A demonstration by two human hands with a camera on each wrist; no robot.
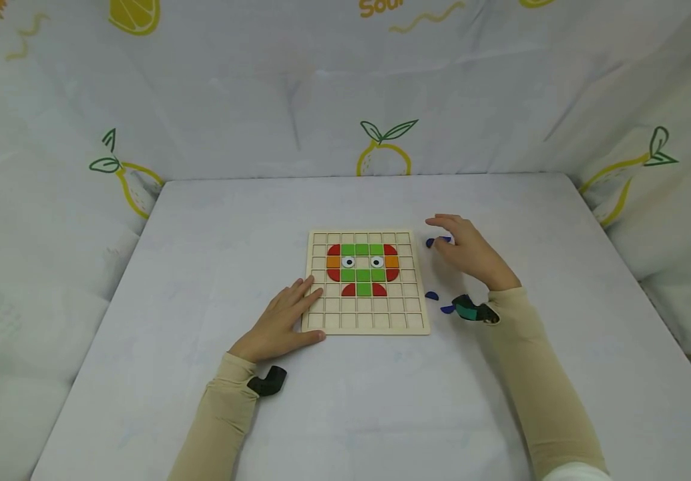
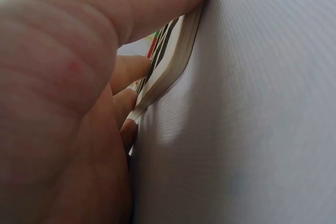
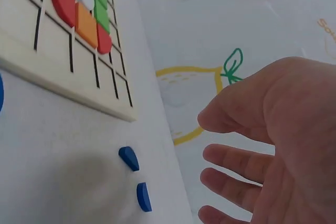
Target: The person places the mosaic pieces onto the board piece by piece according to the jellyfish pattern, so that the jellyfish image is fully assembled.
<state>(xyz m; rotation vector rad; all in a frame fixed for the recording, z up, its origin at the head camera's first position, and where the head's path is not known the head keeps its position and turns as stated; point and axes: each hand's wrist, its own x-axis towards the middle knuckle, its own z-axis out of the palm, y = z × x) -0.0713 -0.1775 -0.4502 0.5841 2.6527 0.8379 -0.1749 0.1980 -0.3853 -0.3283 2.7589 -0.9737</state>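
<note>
A square wooden grid board [image 1: 366,321] lies flat on the table, bearing a figure of red, green and orange tiles with two round eye tiles. My left hand [image 1: 282,321] rests at its lower left edge, fingers spread over the rim and thumb by the near corner. To the board's right my right hand [image 1: 471,254] hovers, fingers loosely bent and nothing held. Beneath its fingers lie two blue rounded pieces [image 3: 128,158], apart from the fingers in the right wrist view. Nearer the right wrist lie another blue half-round piece [image 1: 432,295] and a blue piece [image 1: 447,309].
A white cloth covers the table [image 1: 231,227]. Behind and at the sides hang white cloth walls [image 1: 231,107] with lemon drawings. A dark wrist device [image 1: 468,308] sits on the right wrist, and another dark device [image 1: 268,381] on the left.
</note>
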